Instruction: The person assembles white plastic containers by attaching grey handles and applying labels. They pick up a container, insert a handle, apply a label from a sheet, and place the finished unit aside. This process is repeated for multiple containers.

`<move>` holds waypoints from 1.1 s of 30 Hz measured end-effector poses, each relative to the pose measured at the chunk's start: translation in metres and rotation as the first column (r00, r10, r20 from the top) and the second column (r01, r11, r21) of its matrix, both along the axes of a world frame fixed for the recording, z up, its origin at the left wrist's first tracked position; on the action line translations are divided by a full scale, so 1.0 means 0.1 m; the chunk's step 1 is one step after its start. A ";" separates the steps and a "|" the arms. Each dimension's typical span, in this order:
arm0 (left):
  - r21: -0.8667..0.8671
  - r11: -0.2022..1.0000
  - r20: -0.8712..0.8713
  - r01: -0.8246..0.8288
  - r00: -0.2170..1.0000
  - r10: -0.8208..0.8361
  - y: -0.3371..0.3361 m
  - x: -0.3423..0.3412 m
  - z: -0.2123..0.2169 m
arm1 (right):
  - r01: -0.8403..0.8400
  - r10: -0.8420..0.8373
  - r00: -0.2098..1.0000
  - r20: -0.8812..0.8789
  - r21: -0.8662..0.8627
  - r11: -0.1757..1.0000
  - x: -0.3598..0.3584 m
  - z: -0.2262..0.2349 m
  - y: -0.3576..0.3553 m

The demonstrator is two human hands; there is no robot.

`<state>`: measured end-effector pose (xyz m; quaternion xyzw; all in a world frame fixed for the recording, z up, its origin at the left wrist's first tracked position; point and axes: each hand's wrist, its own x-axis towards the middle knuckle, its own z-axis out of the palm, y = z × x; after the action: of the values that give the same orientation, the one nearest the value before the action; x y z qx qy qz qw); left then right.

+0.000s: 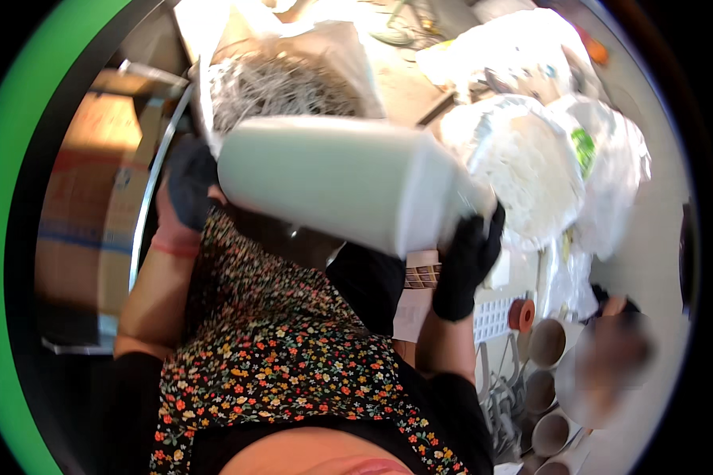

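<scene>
A large white bottle-shaped container (317, 182) lies sideways in front of my chest, slightly blurred, its shoulder narrowing toward the right. My left hand (188, 184), in a dark and pink glove, is at its broad left end; some of the fingers are hidden behind it. At the narrow right end, my right hand (471, 257) in a black glove grips the neck. Beyond the container, an open bag (368, 67) holds a heap of thin pale shredded strips (281, 85).
Cardboard boxes (87, 190) stand at left behind a metal rail (152, 190). White plastic bags (610, 174) fill the far right. Several open-ended cylinders (548, 342) and a white plastic basket (493, 318) with a red-brown roll (521, 314) are lower right, near a blurred person (614, 364).
</scene>
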<state>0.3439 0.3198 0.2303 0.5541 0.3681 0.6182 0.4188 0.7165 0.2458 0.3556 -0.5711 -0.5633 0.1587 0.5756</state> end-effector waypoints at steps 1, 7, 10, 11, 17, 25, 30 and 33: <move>0.215 0.976 -0.393 -0.039 0.911 0.123 0.01 0.07 0.23 | -0.018 -0.007 0.986 0.166 0.148 0.989 -0.06 0.09 0.14; 0.200 0.980 -0.404 -0.004 0.911 0.086 -0.51 0.35 0.70 | -0.233 -0.113 0.811 0.574 0.494 0.838 -0.40 0.54 0.74; -0.033 0.999 -0.236 0.012 0.971 -0.019 -0.69 0.45 0.87 | -0.242 -0.100 0.785 0.611 0.451 0.859 -0.45 0.43 0.62; -0.074 0.997 -0.220 0.022 0.975 -0.038 -0.75 0.49 0.92 | -0.269 -0.058 0.770 0.635 0.405 0.874 -0.47 0.35 0.56; 0.138 0.938 -0.788 0.319 0.609 -0.092 -0.65 0.91 1.02 | -0.571 0.364 0.574 0.733 0.039 0.820 -0.77 -0.37 0.10; -0.010 0.928 -0.754 0.373 0.606 -0.252 -0.70 1.08 0.76 | -0.195 0.062 0.655 0.753 0.089 0.977 0.81 -0.76 0.65; -0.010 0.936 -0.747 0.352 0.619 -0.241 -0.73 1.10 0.72 | 0.525 -0.385 0.284 0.878 0.194 0.829 2.52 -0.63 0.99; -0.001 0.934 -0.765 0.358 0.600 -0.231 -0.71 1.09 0.67 | 0.639 -0.304 0.278 0.911 0.061 0.766 2.76 -0.77 0.92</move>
<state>0.4530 0.2488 0.2975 0.8433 0.3633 0.2798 0.2803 0.9921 0.3377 0.2786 -0.7922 -0.5425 -0.2553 0.1137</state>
